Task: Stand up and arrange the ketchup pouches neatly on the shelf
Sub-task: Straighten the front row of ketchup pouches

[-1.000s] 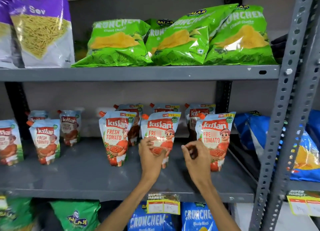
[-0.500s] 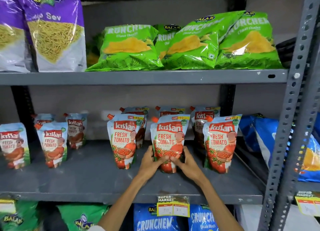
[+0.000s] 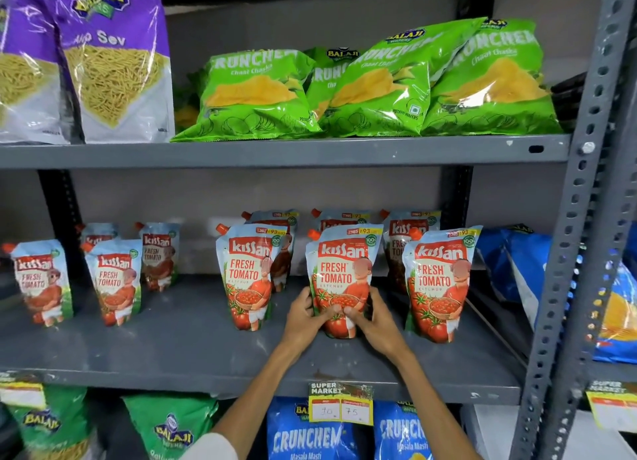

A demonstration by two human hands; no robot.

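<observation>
Several Kissan ketchup pouches stand on the grey middle shelf (image 3: 179,349). The middle front pouch (image 3: 341,263) stands upright, and both hands hold its base: my left hand (image 3: 305,320) on its left side, my right hand (image 3: 377,321) on its right, thumbs pressed on its front. A front pouch (image 3: 250,273) stands to its left and another (image 3: 437,280) to its right. Three more pouches (image 3: 339,220) stand in a row behind them. At the shelf's left, a looser group of pouches (image 3: 115,280) stands upright.
Green chip bags (image 3: 379,80) and purple sev bags (image 3: 113,63) fill the shelf above. Blue bags (image 3: 517,263) lie on the neighbouring shelf to the right, past the perforated upright (image 3: 568,253). A price tag (image 3: 341,404) hangs on the shelf's front edge; blue and green bags sit below.
One second ago my hands were apart, the right one off the pouch. They have since closed around the middle front pouch's base, and it now stands straighter. The camera moved closer.
</observation>
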